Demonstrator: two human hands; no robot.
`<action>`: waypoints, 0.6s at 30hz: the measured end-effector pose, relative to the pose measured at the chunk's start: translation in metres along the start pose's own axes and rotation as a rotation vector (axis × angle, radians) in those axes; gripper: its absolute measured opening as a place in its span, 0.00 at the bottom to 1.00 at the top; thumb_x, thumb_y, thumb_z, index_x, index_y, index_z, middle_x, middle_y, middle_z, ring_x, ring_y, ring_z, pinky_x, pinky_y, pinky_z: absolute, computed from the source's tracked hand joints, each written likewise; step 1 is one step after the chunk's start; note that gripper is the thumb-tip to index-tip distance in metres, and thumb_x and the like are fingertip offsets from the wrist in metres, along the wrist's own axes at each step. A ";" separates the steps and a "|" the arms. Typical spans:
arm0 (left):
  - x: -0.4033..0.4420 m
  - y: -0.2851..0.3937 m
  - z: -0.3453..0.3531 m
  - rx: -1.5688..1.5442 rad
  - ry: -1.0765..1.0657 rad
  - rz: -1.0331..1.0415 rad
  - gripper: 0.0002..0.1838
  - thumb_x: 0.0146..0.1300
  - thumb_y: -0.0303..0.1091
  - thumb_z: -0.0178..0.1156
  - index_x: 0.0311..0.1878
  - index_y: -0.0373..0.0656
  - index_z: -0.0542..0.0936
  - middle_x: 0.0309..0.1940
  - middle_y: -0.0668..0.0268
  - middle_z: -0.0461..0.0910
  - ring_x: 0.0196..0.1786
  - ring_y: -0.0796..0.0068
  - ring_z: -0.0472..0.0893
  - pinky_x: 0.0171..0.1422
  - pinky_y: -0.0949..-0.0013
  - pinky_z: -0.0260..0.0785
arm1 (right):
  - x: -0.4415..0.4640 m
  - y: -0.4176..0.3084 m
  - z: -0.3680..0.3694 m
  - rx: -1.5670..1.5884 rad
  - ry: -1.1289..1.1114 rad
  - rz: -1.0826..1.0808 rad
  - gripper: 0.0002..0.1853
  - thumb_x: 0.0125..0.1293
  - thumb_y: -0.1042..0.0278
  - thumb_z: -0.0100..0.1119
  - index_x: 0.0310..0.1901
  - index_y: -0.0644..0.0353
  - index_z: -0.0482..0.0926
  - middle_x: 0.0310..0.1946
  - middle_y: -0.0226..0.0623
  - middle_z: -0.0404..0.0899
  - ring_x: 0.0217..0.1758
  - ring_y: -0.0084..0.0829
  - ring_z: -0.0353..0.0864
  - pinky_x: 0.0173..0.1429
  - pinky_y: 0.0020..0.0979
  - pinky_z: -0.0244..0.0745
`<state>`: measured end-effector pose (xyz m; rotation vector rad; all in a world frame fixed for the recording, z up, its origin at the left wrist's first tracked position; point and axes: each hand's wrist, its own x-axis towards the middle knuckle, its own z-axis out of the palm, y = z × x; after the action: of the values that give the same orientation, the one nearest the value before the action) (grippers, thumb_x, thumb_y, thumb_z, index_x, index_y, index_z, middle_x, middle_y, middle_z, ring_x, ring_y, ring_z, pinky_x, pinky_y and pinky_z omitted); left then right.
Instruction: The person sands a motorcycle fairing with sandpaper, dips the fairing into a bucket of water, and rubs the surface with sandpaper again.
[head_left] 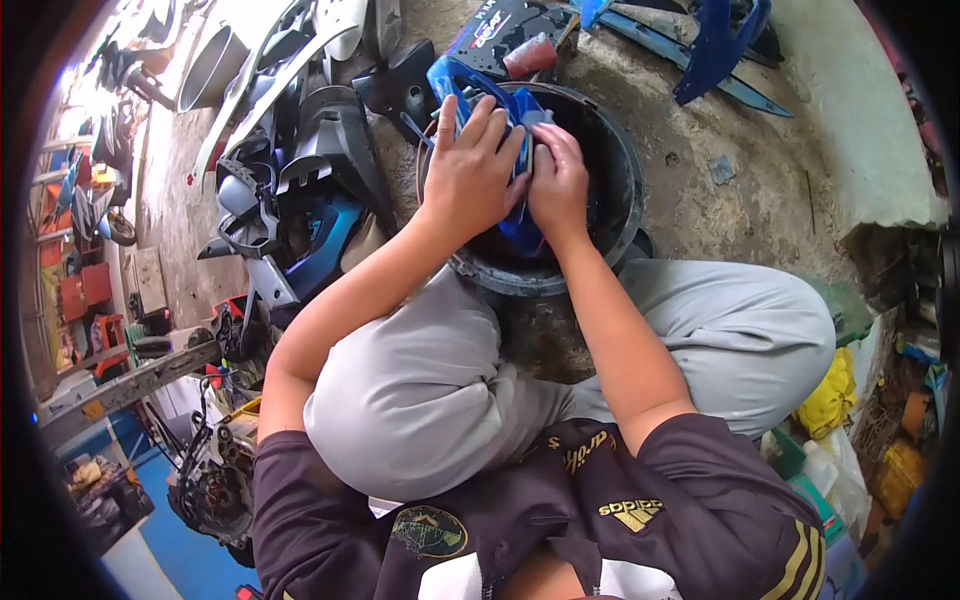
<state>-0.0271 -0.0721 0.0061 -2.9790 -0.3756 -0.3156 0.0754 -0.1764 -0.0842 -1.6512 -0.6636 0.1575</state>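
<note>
A glossy blue plastic motorcycle body panel (455, 72) is tilted over a round black basin (625, 190), its lower end inside the rim. My left hand (472, 165) lies across the panel's left side, fingers bent over it and thumb near its middle. My right hand (560, 178) is closed at the panel's right edge, with its fingers curled. Whether a small cloth or pad sits under the right fingers cannot be made out. The basin's inside is dark, and my hands and the panel hide part of it.
Behind the basin lie a black box (500, 35) and a worn reddish cylinder-shaped block (530, 57). Black and grey motorcycle panels (335, 150) are piled to the left. More blue panels (720, 45) lie on the concrete floor at the back right. A yellow bag (828, 395) is beside my right knee.
</note>
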 end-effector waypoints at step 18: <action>-0.008 0.005 -0.002 -0.029 0.066 -0.017 0.31 0.62 0.51 0.75 0.68 0.54 0.86 0.64 0.60 0.81 0.71 0.59 0.78 0.87 0.38 0.49 | 0.006 0.030 -0.016 -0.033 -0.084 0.512 0.21 0.80 0.67 0.53 0.66 0.68 0.87 0.71 0.55 0.84 0.76 0.50 0.83 0.82 0.42 0.73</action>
<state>-0.0334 -0.0785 0.0061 -2.9862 -0.3927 -0.4235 0.0974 -0.1884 -0.1074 -1.8272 -0.2928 0.5887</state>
